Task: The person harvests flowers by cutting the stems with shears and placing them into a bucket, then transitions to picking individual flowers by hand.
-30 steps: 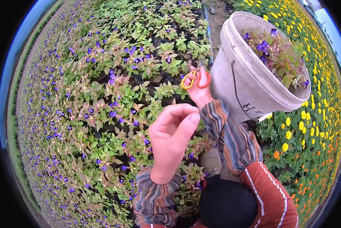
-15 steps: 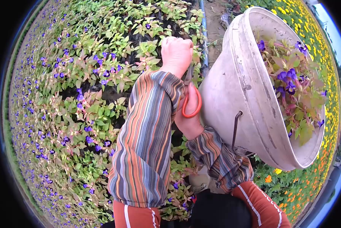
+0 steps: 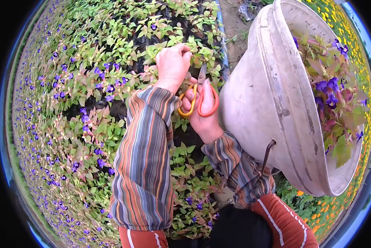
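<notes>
**Scissors (image 3: 201,78) in the right hand (image 3: 207,124), left hand (image 3: 171,68) among the leaves**

Nearest, two striped sleeves (image 3: 146,157) reach forward, and the pale bucket (image 3: 251,95) stands beside the right forearm, holding purple-flowered sprigs (image 3: 330,91). Ahead, the right thumb sits in the scissors' red loop and fingers curl through the yellow one, the blades pointing away from the person. Just beside them, the left fingers are bent together at the leafy plants (image 3: 119,39); whether they pinch a stem, I cannot tell. Farther off, beyond the bucket, yellow flowers (image 3: 346,31) spread.
</notes>
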The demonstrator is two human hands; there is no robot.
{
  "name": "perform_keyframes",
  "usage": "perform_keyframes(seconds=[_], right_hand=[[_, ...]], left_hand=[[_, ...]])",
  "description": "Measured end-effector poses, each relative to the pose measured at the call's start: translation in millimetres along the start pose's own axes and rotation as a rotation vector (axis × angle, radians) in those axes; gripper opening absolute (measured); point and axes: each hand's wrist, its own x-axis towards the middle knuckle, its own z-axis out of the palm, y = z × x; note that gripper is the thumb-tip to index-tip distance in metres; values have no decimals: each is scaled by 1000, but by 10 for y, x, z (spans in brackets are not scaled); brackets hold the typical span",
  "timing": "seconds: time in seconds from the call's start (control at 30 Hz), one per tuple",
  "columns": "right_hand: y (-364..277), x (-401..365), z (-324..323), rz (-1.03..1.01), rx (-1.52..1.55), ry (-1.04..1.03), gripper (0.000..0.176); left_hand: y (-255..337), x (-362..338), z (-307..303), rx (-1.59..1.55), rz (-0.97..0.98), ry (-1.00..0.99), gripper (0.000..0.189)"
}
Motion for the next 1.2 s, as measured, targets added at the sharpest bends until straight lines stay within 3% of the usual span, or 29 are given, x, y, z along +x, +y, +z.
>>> perform_keyframes(seconds=[0.17, 0.27, 0.47, 0.77, 0.87, 0.97, 1.07, 1.2], right_hand=[[29, 95, -39, -6, 26, -11, 49], [35, 141, -38, -22, 79, -6, 46], [29, 138, -29, -26, 19, 1, 49], [31, 187, -48, -71, 12, 20, 44], [23, 185, -60, -98, 4, 29, 40], [22, 84, 19, -108, -29, 87, 40], [73, -134, 93, -70, -18, 87, 41], [34, -657, 201, 9, -163, -6, 42]], left_hand=[[82, -4, -65, -60, -72, -42, 13], [49, 4, -45, -29, 6, 0, 14], [108, -1, -102, -17, -53, -105, 21], [184, -48, -71, -38, 25, -16, 14], [216, -57, -86, -107, -77, -54, 15], [197, -87, -89, -259, -181, 3, 15], [333, -175, -283, -727, -217, 167, 14], [1049, -419, -956, -1071, -10, 616, 13]])
